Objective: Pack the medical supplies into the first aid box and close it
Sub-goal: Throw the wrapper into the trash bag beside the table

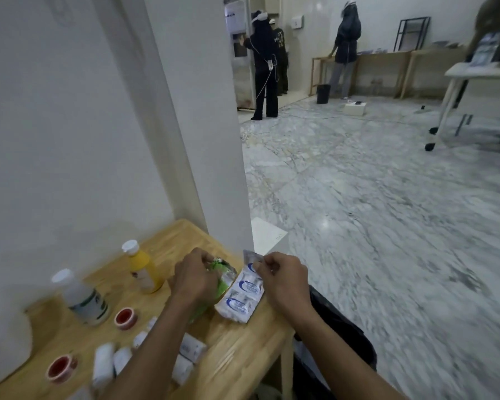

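Plastic-wrapped gauze pack (241,293), soft and light: my right hand (283,277) pinches its top seam at the counter's (243,350) right edge while my left hand (195,277) grips a green packet (224,274).

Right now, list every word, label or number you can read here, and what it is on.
None can be read.
White packet: blue oval logos, text blurred.
Clear bottle: green label, blurred.
Yellow bottle: label blurred.
Wall poster: too small.
Dark shirt back: pale lettering, illegible.
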Available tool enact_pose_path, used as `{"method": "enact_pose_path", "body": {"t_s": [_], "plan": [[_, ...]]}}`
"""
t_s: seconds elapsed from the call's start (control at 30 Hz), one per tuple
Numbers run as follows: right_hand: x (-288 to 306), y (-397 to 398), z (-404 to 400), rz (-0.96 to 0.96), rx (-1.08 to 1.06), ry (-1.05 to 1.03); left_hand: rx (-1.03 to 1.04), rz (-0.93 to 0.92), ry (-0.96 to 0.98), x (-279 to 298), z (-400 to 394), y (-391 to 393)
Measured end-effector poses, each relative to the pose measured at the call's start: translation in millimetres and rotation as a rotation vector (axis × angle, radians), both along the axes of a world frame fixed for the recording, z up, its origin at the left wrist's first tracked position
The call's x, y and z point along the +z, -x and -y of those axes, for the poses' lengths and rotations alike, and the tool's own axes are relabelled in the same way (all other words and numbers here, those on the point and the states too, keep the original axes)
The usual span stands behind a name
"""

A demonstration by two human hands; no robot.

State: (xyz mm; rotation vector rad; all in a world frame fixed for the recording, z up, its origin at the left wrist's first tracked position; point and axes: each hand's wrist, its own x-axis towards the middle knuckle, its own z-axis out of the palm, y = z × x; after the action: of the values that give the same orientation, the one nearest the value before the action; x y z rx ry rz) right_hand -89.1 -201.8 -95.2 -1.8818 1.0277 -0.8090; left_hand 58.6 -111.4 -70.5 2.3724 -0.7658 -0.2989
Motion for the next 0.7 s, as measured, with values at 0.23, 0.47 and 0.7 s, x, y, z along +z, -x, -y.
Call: {"method": "enact_pose_path", "body": {"t_s": [0.23, 0.47, 0.7], "plan": [[17.9, 41.5, 9.8, 0.168, -0.111, -0.051, -0.043, -0.055, 0.243, 12.3, -5.1, 28.6], [39.7, 113.3, 37.7, 0.28, -0.257, 0.007, -0.053, -0.073, 0.451, 30.9, 14.6, 88.4], [26.2, 177.2, 61.4, 0.265, -0.356, 0.085, -0.083, -0.14, 0.528, 9.6, 56.4, 170.8]]}}
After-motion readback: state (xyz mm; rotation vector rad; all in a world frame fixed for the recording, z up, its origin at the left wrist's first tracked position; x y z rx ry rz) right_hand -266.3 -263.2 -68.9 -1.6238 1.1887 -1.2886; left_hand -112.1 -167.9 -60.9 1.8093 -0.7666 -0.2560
